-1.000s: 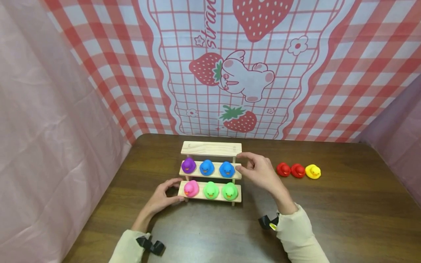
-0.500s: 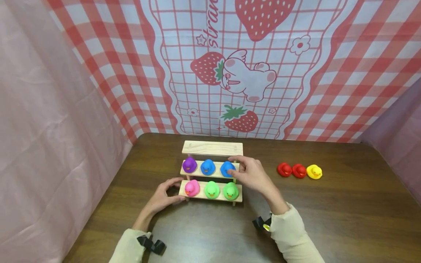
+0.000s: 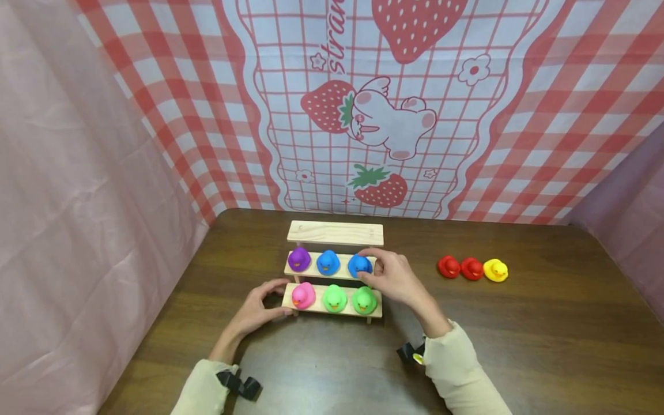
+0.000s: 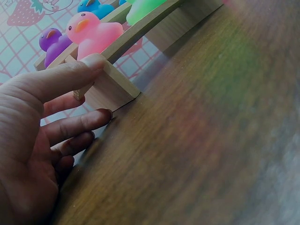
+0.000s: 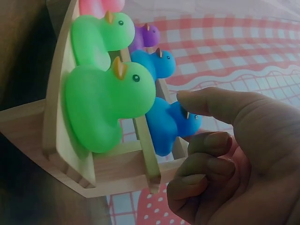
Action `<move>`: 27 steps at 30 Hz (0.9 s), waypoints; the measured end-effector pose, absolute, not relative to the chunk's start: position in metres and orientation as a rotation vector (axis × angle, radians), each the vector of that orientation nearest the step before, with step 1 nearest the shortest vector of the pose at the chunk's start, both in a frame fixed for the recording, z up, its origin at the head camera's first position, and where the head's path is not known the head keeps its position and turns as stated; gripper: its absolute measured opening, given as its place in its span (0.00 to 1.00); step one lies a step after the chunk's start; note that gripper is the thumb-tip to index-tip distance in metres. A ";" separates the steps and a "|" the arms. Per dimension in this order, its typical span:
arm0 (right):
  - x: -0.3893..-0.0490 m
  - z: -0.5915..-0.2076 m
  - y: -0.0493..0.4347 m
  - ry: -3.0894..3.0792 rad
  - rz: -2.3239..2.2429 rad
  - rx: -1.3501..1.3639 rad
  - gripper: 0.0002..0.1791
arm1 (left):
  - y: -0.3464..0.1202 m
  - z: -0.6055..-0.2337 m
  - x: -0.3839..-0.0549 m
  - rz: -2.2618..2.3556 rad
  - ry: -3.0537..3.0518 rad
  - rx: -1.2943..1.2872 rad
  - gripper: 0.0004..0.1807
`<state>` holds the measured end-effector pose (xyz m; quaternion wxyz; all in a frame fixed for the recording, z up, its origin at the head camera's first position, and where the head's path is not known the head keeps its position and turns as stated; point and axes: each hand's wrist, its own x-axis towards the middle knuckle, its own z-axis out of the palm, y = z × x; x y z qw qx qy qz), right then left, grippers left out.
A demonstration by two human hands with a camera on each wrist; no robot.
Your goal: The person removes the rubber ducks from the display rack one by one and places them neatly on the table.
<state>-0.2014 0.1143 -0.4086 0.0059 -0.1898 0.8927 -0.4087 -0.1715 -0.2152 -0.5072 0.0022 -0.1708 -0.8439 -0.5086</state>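
A small three-tier wooden shelf (image 3: 335,233) stands on the table. On its middle tier sit a purple rubber duck (image 3: 299,259), a blue rubber duck (image 3: 328,262) and, at the right end, another blue rubber duck (image 5: 169,123). My right hand (image 3: 396,279) has thumb and index finger around that right-end duck, its other fingers curled. The bottom tier bears a pink duck (image 4: 89,33) and two green ducks (image 5: 105,110). At the shelf's lower left end my left hand (image 3: 257,305) grips the wood, thumb on the front edge and index finger behind.
Two red ducks (image 3: 460,268) and a yellow duck (image 3: 495,270) lie in a row on the brown table (image 3: 560,323), right of the shelf. A strawberry-print checked cloth (image 3: 394,127) hangs behind, and a pink curtain (image 3: 104,202) at the left.
My right hand has moved left from beside the shelf's right end, and its thumb and index finger now surround the right-end blue duck. The left hand stays at the shelf.
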 end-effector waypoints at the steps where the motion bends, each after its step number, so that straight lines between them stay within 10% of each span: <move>1: -0.202 -0.409 0.114 2.793 -1.279 -0.593 0.20 | -0.215 -0.507 -0.172 -1.595 -2.648 -0.537 0.33; 27: -0.201 -0.411 0.118 2.800 -1.330 -0.622 0.21 | -0.215 -0.508 -0.171 -1.538 -2.666 -0.510 0.34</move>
